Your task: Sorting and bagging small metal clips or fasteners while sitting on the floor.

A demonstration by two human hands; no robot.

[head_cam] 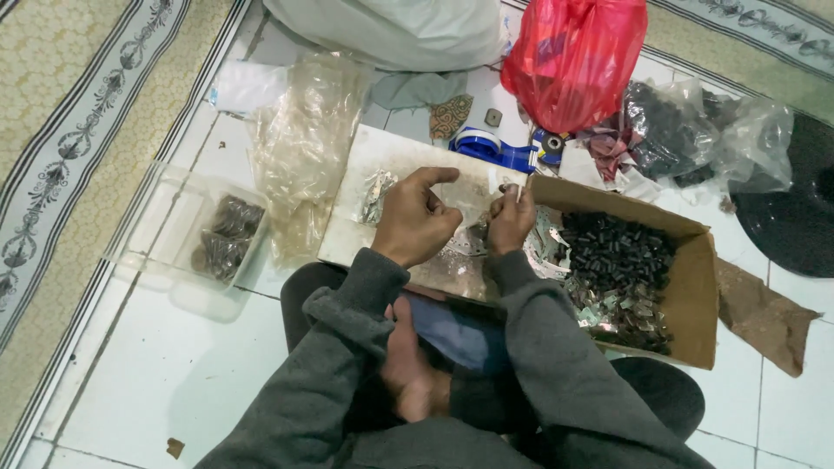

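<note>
My left hand (pixel 415 221) and right hand (pixel 511 219) met over board (pixel 382 152); right pinched small pale piece (pixel 520 193), probably upright; left curled, contents unclear. Box (pixel 695 287) lay right.

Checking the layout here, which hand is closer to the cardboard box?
Right. The right hand is just beside the box's left edge, over the board. The left hand is farther left, mid-board.

White tiled floor (pixel 174 365) carries a red bag (pixel 573 56) at top, clear container (pixel 187 239) at left, cardboard box (pixel 686 278) at right, pale board (pixel 382 152) at centre.
</note>
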